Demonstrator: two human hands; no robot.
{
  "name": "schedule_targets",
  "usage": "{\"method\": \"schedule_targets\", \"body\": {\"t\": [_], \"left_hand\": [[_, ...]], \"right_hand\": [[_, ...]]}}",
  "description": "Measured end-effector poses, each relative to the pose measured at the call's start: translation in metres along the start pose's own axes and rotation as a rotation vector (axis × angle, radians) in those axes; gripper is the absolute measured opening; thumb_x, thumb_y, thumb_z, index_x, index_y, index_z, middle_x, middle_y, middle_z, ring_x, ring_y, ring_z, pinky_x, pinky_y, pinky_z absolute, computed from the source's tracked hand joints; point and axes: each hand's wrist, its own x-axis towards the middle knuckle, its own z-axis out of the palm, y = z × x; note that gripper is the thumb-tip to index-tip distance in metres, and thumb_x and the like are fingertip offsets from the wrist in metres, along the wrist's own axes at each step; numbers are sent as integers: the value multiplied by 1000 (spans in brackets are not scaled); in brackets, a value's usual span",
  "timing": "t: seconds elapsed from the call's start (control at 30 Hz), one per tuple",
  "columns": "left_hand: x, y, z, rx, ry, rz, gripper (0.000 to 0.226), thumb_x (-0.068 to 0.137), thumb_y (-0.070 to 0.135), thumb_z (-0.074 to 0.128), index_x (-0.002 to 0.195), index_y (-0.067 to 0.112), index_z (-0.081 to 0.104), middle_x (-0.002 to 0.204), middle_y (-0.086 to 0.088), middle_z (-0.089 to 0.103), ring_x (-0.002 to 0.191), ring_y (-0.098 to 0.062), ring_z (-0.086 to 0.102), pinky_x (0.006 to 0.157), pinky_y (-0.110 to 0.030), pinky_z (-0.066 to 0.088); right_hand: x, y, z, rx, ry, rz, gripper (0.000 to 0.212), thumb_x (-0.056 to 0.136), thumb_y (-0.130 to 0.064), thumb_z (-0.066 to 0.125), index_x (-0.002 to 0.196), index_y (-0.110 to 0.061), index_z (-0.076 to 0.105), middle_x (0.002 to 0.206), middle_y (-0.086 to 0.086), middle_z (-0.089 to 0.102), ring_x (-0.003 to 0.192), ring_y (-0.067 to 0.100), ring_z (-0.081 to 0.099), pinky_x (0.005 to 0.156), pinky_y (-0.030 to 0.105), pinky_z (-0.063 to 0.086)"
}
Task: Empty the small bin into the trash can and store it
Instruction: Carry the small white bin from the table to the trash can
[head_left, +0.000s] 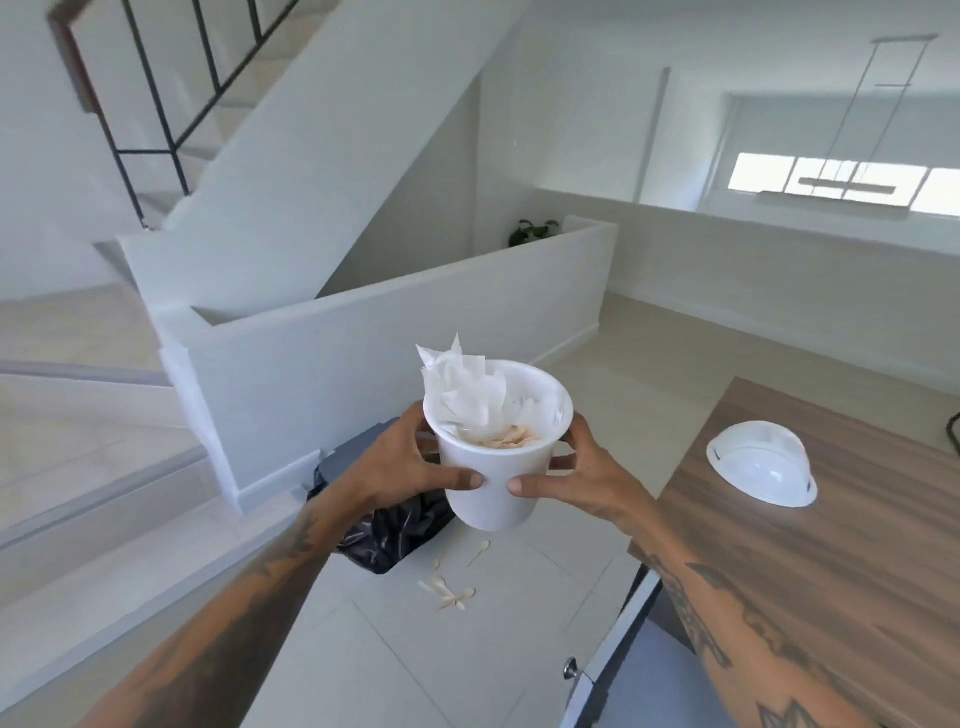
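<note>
I hold a small white bin (493, 467) upright in mid-air with both hands. Crumpled white paper (465, 389) sticks out of its top, and pale scraps lie inside. My left hand (410, 462) grips its left side, my right hand (576, 478) its right side, thumbs on the near wall. Below and behind the bin, on the floor, stands the grey trash can (343, 462) lined with a black bag (389, 535), partly hidden by my left hand and the bin.
The bin's white domed lid (758, 462) lies on the wooden counter (831, 597) at right. Several small wooden spoons (452, 592) are scattered on the tiled floor by the trash can. A low white wall (389, 353) and stairs rise behind. A cabinet knob (570, 667) shows under the counter.
</note>
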Motion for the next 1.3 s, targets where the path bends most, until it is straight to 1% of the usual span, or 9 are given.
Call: {"method": "schedule_targets", "body": {"t": [0.17,0.3,0.47,0.67,0.77,0.9,1.13,1.23,1.3], "left_hand": [[34,-43,-50,14,56,-35,106,59,35,101,148,30,44,140,12,62,127,-13,60,105,-34,52],[78,-77,-96,-3,97,-42,104,60,27,102,145,33,42,138,19,57,125,-6,57,103,-31,50],[133,-121,-149,-38,106,-75,115,58,25,103,151,26,36,145,11,55,135,-15,55,112,-48,50],[189,-175,-181,-45,145,-136,118,52,36,105,149,31,38,143,11,59,133,-17,58,113,-51,49],[225,-196,-188,-64,162,-161,120,50,41,105,149,32,38,142,11,60,133,-19,59,113,-51,49],[280,-228,-192,-65,218,-197,121,50,42,105,150,33,36,142,11,60,132,-18,59,110,-50,53],[385,-295,-171,-128,380,-343,122,53,35,103,151,35,30,140,23,54,134,-10,55,106,-41,56],[426,-327,-146,-132,400,-376,115,58,32,101,147,44,29,133,43,50,128,12,54,98,-13,53],[445,-354,-126,-171,405,-432,112,64,26,99,151,39,29,136,48,46,127,20,50,93,-5,49]], "right_hand": [[82,-2,35,-21,-88,-21,115,48,-56,97,142,-53,31,138,-31,48,118,5,60,84,22,54],[157,-4,63,29,-128,-17,113,52,-49,98,144,-55,33,144,-26,49,124,12,59,103,37,51],[244,-8,88,124,-202,31,96,60,-43,97,140,-55,46,141,-22,58,127,14,60,110,44,47],[340,1,87,419,-416,174,73,82,-20,78,147,-37,50,143,-2,62,129,25,62,106,52,51],[392,14,80,598,-407,262,61,82,-29,74,141,-23,60,137,12,64,121,36,65,103,60,50],[474,35,77,572,-389,300,52,88,-39,71,133,-14,64,132,16,68,119,39,67,97,61,54],[622,88,72,386,-380,329,27,103,-24,57,124,-16,70,116,13,77,104,29,76,76,42,64],[669,127,71,270,-309,340,24,101,-15,54,116,-9,72,104,15,79,93,27,79,71,40,65],[691,158,73,210,-261,355,23,98,-13,54,105,-12,76,96,15,80,84,27,80,66,37,65]]}}
